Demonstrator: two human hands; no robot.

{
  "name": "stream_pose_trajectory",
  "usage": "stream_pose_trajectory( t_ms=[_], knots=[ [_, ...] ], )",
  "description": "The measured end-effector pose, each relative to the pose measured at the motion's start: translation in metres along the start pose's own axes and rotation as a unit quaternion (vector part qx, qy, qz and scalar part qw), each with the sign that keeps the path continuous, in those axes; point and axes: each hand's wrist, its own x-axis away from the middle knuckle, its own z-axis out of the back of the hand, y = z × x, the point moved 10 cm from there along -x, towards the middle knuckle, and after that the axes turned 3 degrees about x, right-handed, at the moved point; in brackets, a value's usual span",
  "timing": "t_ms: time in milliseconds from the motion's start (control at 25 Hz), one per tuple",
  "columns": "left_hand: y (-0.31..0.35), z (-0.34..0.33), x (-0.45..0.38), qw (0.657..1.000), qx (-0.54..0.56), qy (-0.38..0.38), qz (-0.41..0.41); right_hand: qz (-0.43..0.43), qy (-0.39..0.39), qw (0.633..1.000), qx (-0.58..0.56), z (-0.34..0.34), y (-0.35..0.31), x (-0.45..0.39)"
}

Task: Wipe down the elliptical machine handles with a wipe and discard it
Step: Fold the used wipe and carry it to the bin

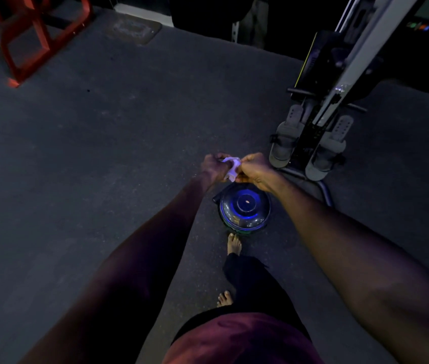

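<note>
A crumpled white wipe [231, 168] is pinched between my left hand [214, 166] and my right hand [254, 168], both held out in front of me. Directly below the hands stands a round bin [245, 207] with a shiny domed lid lit blue, resting on the dark floor. An exercise machine [321, 109] with grey foot pedals and a slanted grey rail stands to the right; its handles are not in view.
A red metal frame [32, 35] stands at the far left. My bare feet [234, 244] are just behind the bin. A dark rubber gym floor [103, 140] stretches to the left. The room is dim.
</note>
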Motion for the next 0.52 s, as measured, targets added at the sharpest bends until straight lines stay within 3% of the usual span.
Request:
stream_pose_trajectory(
  t_ms=[240, 520],
  knots=[
    [0.015, -0.017, -0.038, 0.998, -0.057, -0.027, -0.013, -0.001, 0.011, 1.0, 0.008, 0.011, -0.007, -0.031],
    [0.035, -0.045, -0.083, 0.997, -0.046, -0.059, 0.002, -0.034, 0.049, 0.998, -0.024, 0.034, -0.015, -0.08]
  ],
)
